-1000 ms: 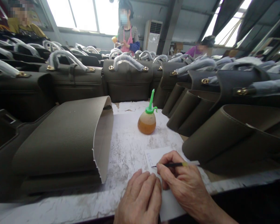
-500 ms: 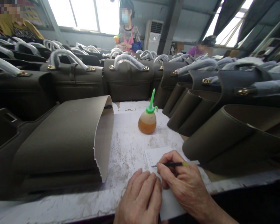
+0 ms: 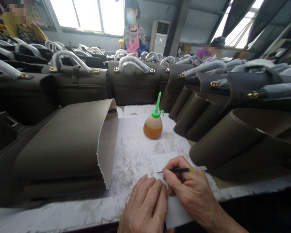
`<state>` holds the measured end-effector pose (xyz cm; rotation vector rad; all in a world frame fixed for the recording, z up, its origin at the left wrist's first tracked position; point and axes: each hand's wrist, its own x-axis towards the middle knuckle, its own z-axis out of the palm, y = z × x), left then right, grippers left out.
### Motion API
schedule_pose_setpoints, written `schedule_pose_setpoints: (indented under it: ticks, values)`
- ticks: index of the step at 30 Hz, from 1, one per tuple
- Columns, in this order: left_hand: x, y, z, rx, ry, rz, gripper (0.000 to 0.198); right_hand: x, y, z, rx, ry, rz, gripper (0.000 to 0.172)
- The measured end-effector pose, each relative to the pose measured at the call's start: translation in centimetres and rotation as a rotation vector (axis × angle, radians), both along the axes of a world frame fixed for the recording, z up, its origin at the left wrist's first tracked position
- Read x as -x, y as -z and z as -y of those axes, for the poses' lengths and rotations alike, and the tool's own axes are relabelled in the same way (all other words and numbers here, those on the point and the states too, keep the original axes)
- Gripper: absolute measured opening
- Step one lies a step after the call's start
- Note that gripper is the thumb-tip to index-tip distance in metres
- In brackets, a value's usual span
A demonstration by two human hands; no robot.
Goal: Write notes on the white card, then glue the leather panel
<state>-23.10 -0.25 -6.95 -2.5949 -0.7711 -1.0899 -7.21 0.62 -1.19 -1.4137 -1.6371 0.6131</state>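
Observation:
My right hand (image 3: 191,191) pinches a slim dark pen (image 3: 180,170) with a yellow band and a pale rear end. The pen's tip rests on a small white sheet of paper (image 3: 166,157) that carries a few handwritten marks at its upper left. Flat beside it lies my left hand (image 3: 146,204), fingers stretched out and close together, covering the paper's left edge and holding nothing. Beyond the hands stands a round squeeze bottle (image 3: 153,127) with a green spout, part full of amber liquid.
A grey-brown bag piece (image 3: 63,139) lies to the left on the white, stained table cover (image 3: 131,155). Open curved bag bodies (image 3: 215,145) stand at right. Bags with wrapped handles (image 3: 133,81) line the back. Several co-workers, one in a pink apron (image 3: 134,43), are behind them.
My hands and the pen have barely moved. The co-worker in the pink apron has lowered a hand from in front of the apron. The one at far left has shifted slightly right.

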Motion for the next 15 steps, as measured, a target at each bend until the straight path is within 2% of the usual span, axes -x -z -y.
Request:
schedule_pose_setpoints:
  ticks: [6,11,15]
  values:
    - [0.03,-0.1,0.03,-0.004,-0.004,-0.007,0.051,-0.04,0.24,0.11,0.018,0.001,-0.037,0.035]
    - [0.07,-0.15,0.08,-0.006,-0.001,-0.005,0.051,0.03,-0.05,0.17,-0.007,0.074,0.01,0.02]
    - [0.04,-0.13,0.04,-0.011,-0.008,0.001,0.05,0.17,-0.25,0.05,-0.004,0.087,-0.01,0.02]
